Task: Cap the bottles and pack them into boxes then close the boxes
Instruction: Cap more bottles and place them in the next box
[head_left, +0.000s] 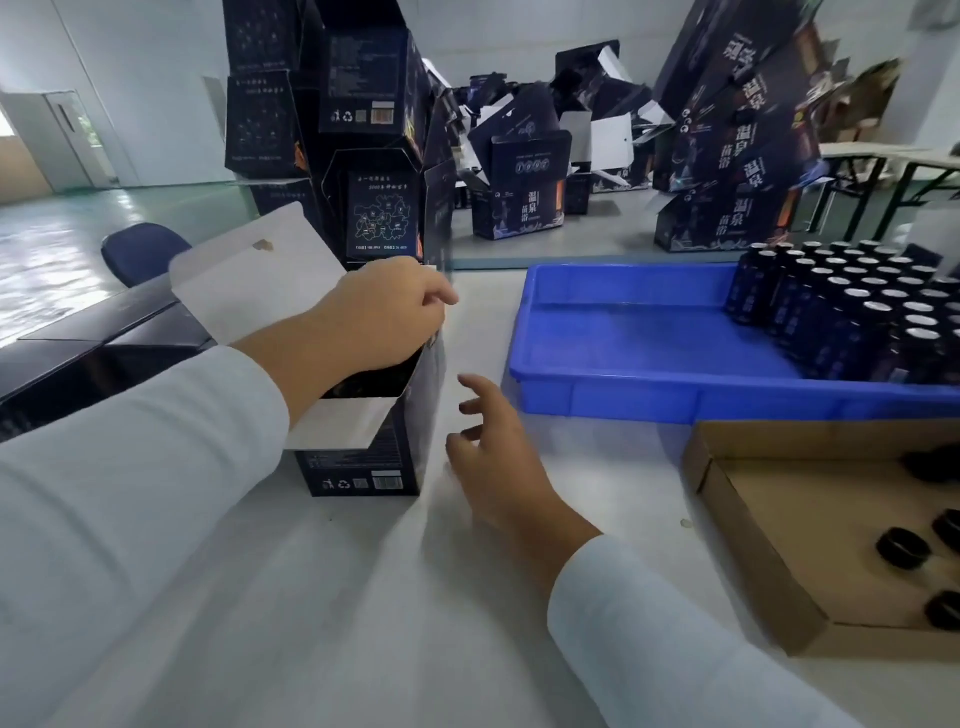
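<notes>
Left hand (382, 312) apparently gripping box (363, 457) flap

Box (363, 441) left of tray (623, 364) (bottles (857, 312) inside).

Bright, even indoor light; soft shadows, wide-angle bending at edges, slight motion blur

a single wide-angle view is taken from the person's head, directed forward and down across the bench (363, 597). the near bench edge and both sleeves are seen close up, while the room beyond is seen farther off, bent by the lens.
</notes>
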